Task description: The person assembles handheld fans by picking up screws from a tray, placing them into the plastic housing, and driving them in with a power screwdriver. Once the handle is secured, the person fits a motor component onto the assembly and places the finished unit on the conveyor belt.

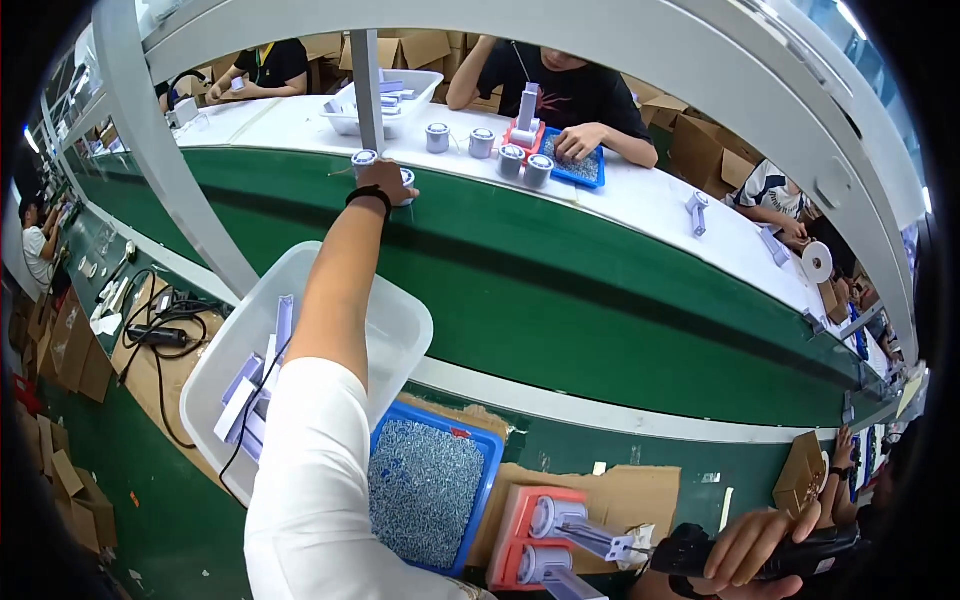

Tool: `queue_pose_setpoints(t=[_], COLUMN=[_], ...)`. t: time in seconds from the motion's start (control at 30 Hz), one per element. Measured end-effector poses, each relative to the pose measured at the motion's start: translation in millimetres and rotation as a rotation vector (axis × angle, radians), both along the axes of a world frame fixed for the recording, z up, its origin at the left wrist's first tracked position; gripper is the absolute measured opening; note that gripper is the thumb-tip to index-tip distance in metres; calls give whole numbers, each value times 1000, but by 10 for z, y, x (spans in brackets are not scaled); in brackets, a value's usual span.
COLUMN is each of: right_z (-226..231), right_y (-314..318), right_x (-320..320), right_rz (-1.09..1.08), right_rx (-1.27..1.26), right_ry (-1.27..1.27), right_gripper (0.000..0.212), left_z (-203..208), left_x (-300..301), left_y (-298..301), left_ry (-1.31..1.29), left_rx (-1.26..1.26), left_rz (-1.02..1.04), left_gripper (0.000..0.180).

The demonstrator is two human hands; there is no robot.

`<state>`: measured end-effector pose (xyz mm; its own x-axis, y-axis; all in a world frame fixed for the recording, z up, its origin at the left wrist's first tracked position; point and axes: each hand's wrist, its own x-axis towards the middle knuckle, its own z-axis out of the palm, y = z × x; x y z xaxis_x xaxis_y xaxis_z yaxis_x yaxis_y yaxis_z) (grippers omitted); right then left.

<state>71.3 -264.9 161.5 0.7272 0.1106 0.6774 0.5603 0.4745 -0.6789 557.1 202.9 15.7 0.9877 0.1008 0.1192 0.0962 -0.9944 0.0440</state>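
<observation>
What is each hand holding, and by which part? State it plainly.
The right hand grips a black power screwdriver around its body. The left hand reaches across the green conveyor belt onto a small white cylinder; its exact grip is hidden.

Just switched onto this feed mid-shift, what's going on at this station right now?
A person at a green conveyor belt is reaching far across it with the left hand, which is on a small round silver part at the belt's far edge. The right hand holds a black power screwdriver low at the bench, next to grey parts in a red holder. A blue tray of screws and a clear bin sit close by. Other workers sit across the belt.
</observation>
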Motion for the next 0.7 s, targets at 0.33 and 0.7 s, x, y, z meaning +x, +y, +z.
queue_pose_setpoints(t=[0.33,0.7], right_z=[44,-57], right_y=[1,-19], right_x=[136,120], right_rz=[-6,24], right_rx=[67,127], right_ry=[68,-14], right_gripper=[60,55], left_z=[153,-153], left_x=[190,626], left_y=[246,721], left_ry=[49,45], left_rx=[7,-309], left_rz=[125,-130], left_gripper=[96,96])
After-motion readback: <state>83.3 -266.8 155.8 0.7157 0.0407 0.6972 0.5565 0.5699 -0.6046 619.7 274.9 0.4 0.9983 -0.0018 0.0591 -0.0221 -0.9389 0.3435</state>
